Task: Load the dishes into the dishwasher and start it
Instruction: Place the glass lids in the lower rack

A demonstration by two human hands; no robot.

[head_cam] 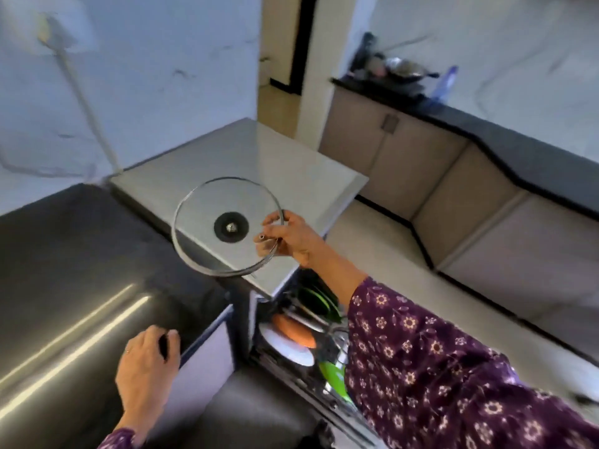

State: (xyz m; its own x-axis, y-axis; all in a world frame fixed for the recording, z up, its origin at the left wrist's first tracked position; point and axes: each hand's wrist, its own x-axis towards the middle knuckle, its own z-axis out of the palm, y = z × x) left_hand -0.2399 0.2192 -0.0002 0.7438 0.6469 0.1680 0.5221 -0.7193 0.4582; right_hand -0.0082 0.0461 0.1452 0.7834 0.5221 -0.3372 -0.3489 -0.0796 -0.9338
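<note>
Right hand (293, 241) pinches clear round glass lid (227, 226) by rim

A dark countertop (81, 254) fills the lower left, with 2 bright streaks of reflected light across it. Behind it rises a pale marbled wall (146, 76), where a cream cable (87, 105) runs down from a white socket plate (52, 27). Past an open doorway (282, 59), a second black counter (505, 131) carries what look like stacked pans (402, 68), blurred, and 1 blue bottle (447, 81) just beside them. Beige cabinet doors (389, 157) stand beneath, above a pale floor (405, 270).
</note>
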